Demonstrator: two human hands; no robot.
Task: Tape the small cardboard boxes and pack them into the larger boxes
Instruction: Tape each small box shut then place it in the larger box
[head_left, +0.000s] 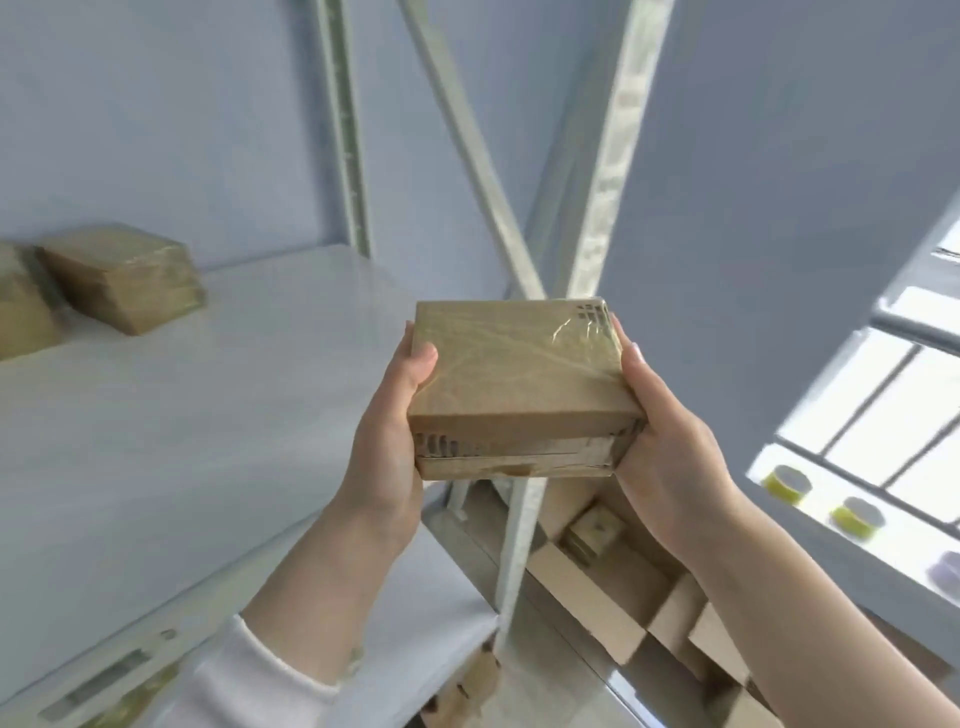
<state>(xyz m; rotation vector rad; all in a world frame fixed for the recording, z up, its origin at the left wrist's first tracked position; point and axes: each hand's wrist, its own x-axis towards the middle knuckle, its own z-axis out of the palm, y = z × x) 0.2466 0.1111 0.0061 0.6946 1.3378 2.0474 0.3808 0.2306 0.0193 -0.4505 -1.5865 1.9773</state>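
Walls plain, pale blue-grey: left wall (156, 104) lighter, right wall (779, 156) darker, in shade. White metal rack (514, 545) stands against them: slotted rear upright (345, 130), front upright (618, 156), diagonal brace (467, 145) crossing between. Shelf board (182, 415) white, broad, smooth, faint sheen. Second board (441, 582) lower down. Window (883, 405) at right edge, dark bars, glass blown out by daylight; white sill (904, 540) beneath. Small patch of pale floor (519, 706) at bottom, blurred
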